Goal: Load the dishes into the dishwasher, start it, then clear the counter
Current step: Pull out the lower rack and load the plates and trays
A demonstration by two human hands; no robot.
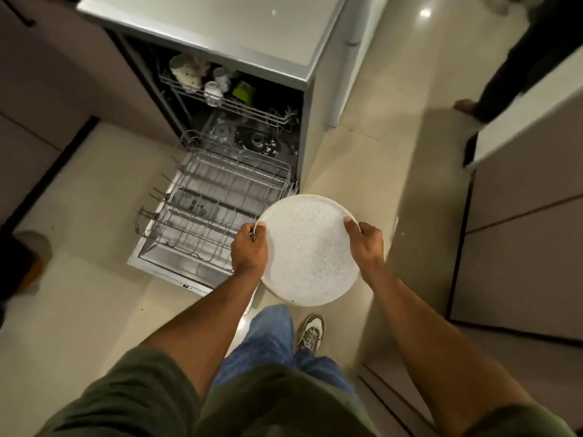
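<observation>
Both hands' grips, left and right, clasp a round, speckled, matte plate above the wire rack.

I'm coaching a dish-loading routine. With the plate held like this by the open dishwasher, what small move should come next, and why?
Probably tilt the plate on edge and lower it leftward into the lower rack. The left hand and right hand grip its rim, it is held roughly flat beside the pulled-out rack, whose tines look free.
</observation>
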